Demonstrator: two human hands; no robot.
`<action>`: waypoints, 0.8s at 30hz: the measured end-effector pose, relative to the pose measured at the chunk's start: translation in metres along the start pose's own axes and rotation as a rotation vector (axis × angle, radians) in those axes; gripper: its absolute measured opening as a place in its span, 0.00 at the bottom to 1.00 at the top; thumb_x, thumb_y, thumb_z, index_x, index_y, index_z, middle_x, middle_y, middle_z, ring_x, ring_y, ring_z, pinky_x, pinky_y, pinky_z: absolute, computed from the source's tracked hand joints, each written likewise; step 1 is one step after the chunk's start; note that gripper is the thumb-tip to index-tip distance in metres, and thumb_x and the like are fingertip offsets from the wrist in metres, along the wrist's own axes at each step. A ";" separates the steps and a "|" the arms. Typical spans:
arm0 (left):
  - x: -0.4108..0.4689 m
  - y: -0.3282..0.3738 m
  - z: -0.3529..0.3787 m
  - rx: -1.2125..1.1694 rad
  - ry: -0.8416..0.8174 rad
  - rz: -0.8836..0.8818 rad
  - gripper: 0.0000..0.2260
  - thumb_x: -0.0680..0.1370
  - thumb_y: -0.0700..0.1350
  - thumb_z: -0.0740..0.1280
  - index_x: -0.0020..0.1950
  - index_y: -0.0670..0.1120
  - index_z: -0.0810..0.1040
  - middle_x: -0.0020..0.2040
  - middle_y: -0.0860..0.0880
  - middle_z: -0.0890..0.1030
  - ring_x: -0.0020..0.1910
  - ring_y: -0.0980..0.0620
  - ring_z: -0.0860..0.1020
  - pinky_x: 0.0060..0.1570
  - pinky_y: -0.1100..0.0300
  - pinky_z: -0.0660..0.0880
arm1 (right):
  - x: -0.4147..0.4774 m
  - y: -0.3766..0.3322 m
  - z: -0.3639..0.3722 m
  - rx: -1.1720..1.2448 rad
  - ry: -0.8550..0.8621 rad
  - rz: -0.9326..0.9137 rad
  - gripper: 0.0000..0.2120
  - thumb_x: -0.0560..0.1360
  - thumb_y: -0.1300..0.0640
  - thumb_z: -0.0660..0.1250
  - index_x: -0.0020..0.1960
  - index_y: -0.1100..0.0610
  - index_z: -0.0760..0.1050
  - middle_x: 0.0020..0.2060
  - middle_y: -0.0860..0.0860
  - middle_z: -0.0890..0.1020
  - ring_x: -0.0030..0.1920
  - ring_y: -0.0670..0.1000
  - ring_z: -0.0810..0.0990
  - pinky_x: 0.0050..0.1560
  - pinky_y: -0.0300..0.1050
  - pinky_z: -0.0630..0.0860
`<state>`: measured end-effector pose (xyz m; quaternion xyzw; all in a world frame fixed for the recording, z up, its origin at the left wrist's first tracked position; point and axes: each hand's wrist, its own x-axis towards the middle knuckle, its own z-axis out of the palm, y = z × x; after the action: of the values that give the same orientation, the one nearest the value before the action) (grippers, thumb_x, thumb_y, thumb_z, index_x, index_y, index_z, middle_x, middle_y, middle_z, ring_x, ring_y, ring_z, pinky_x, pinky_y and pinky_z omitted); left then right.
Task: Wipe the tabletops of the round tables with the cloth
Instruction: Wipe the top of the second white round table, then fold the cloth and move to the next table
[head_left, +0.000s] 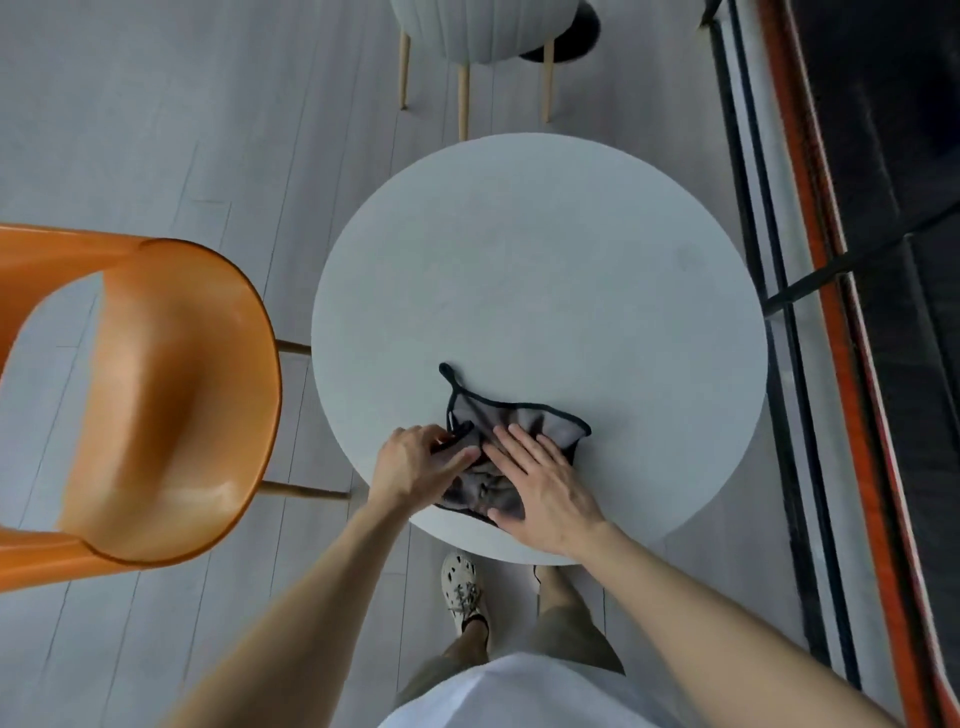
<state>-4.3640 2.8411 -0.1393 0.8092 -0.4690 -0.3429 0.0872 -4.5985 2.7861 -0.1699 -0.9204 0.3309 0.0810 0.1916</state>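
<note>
A round pale grey table fills the middle of the view. On its near part lies a grey cloth with a black hem and a hanging loop, crumpled under my hands. My left hand pinches the cloth's left edge between thumb and fingers. My right hand lies flat on the cloth with its fingers spread, pressing it onto the tabletop.
An orange plastic chair stands close to the table's left side. A pale upholstered chair on wooden legs stands beyond the far edge. A black and orange railing runs along the right. My feet are under the near edge.
</note>
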 end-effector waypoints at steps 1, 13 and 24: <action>-0.001 0.006 0.003 -0.025 -0.018 0.002 0.22 0.75 0.72 0.64 0.50 0.56 0.84 0.41 0.54 0.83 0.46 0.48 0.80 0.44 0.53 0.76 | -0.004 0.001 -0.004 0.020 0.027 0.044 0.44 0.79 0.39 0.69 0.88 0.52 0.57 0.88 0.53 0.56 0.88 0.54 0.53 0.87 0.58 0.57; -0.037 -0.032 -0.028 -0.912 0.163 -0.336 0.08 0.74 0.46 0.70 0.39 0.46 0.74 0.34 0.46 0.72 0.37 0.49 0.68 0.39 0.54 0.62 | 0.012 -0.008 -0.021 0.639 0.057 1.017 0.32 0.75 0.56 0.80 0.69 0.63 0.65 0.63 0.64 0.81 0.63 0.66 0.83 0.58 0.53 0.79; -0.048 -0.053 -0.047 -0.995 0.059 -0.337 0.12 0.77 0.52 0.73 0.55 0.47 0.83 0.51 0.43 0.87 0.55 0.39 0.85 0.62 0.38 0.80 | 0.032 -0.030 -0.020 0.523 -0.081 0.940 0.15 0.77 0.44 0.77 0.51 0.57 0.85 0.50 0.56 0.88 0.52 0.59 0.87 0.47 0.44 0.77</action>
<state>-4.3127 2.9009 -0.1057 0.7436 -0.1103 -0.5104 0.4175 -4.5546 2.7805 -0.1514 -0.5909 0.7086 0.1081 0.3702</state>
